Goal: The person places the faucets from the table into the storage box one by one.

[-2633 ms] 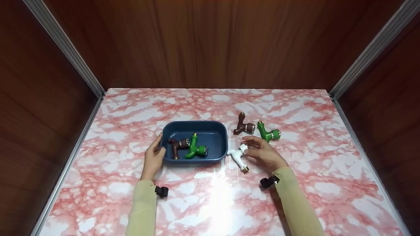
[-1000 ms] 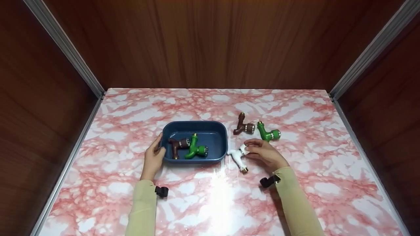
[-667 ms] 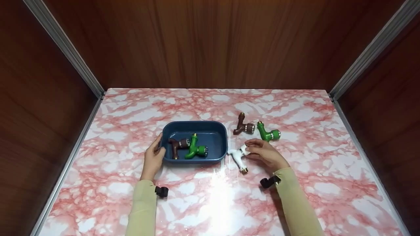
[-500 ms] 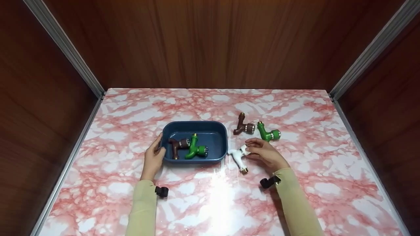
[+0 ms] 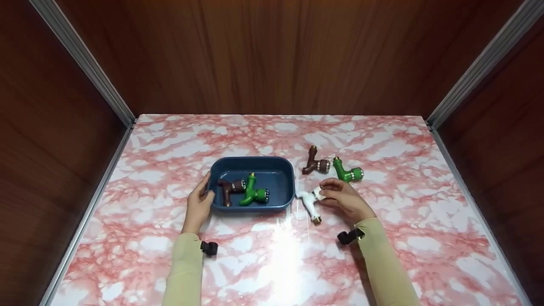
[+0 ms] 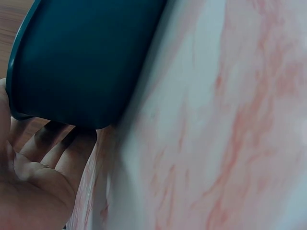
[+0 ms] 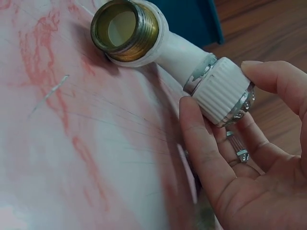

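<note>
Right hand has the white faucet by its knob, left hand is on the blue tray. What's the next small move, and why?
Probably lift the white faucet and carry it left over the blue tray: the right hand already pinches its knob, the left hand steadies the rim, and space remains beside the green faucet.

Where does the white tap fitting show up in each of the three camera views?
Head: white fitting right of centre, pinched by the right hand.
Left wrist: not in it.
Right wrist: fitting fills the top, knob between fingertips.
Shared landmark: the blue tray.

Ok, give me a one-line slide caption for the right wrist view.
Right hand pinches the ribbed white cap of a white tap lying on the pink marble table, brass thread facing the camera.
</note>
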`<state>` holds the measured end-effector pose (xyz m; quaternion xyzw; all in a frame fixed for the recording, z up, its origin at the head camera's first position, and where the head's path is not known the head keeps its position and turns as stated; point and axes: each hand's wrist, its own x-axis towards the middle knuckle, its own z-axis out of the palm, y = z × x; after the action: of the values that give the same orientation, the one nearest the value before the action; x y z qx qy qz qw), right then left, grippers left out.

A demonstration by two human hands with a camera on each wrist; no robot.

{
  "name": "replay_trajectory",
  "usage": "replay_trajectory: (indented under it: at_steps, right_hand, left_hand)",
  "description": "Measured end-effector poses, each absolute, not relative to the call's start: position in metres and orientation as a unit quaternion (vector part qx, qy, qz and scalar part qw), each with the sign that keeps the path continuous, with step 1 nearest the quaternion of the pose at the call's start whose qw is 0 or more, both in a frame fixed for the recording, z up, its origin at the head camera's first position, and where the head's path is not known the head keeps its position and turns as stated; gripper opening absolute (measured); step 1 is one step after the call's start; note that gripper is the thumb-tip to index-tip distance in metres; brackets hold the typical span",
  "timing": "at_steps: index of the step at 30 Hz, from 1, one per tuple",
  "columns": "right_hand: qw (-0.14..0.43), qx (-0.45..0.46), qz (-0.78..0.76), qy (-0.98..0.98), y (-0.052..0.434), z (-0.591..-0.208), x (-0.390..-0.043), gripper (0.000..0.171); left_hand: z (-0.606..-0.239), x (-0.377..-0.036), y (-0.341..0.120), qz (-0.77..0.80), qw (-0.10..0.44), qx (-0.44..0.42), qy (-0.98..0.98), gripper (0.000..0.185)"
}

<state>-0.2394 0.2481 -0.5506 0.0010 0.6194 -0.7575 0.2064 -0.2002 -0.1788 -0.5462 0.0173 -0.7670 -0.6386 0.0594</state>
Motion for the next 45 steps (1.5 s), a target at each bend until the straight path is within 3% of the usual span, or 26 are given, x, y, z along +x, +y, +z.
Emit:
replay_trajectory:
  at_steps: [7,20,32,45]
  right_hand:
    - [0.195,-0.006,-0.756,0.624,0.249,-0.551,-0.240,0.045]
    - [0.185,-0.012,-0.781,0.596,0.255,-0.555,-0.237,0.045]
    - [0.186,-0.014,-0.796,0.576,0.259,-0.553,-0.236,0.041]
    - [0.183,-0.002,-0.786,0.591,0.261,-0.546,-0.237,0.034]
  left_hand:
    - [-0.532,-0.194,-0.176,-0.630,0.050,0.016,-0.775,0.054]
    - [-0.531,-0.195,-0.175,-0.632,0.050,0.022,-0.773,0.055]
    - [-0.566,-0.209,-0.182,-0.621,0.067,0.027,-0.780,0.055]
    - [-0.534,-0.195,-0.175,-0.638,0.067,0.012,-0.767,0.054]
